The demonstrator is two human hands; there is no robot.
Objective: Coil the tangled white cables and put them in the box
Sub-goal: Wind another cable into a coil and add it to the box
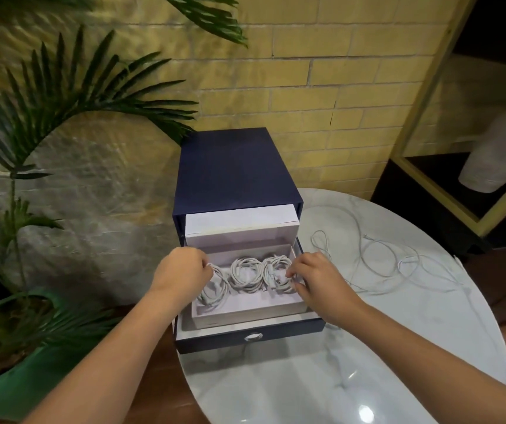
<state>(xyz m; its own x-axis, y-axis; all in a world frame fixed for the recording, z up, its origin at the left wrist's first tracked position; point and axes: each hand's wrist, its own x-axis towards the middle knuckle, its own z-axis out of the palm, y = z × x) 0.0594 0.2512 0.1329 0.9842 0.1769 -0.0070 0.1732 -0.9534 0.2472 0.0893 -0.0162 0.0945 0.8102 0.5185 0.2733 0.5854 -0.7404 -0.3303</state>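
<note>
I am watching the left hand [181,273] pinching the left coil [216,290], the right hand [317,284] pinching the right coil [276,272], both inside the box [230,166]; tangled cables [383,258] are lying right of the right hand.

The drawer [251,341] of the navy box [230,166] at frame centre stands open from above, but its white inner tray [245,316] is filled side to side by three coiled cables [245,286], and the left hand [181,273] and right hand [316,283] grip the outer coils at its two ends. The white table [276,387] is bare at lower centre; loose cables [380,261] sprawl across its centre-right area, and palm fronds [62,96] overhang the frame's left.
</note>
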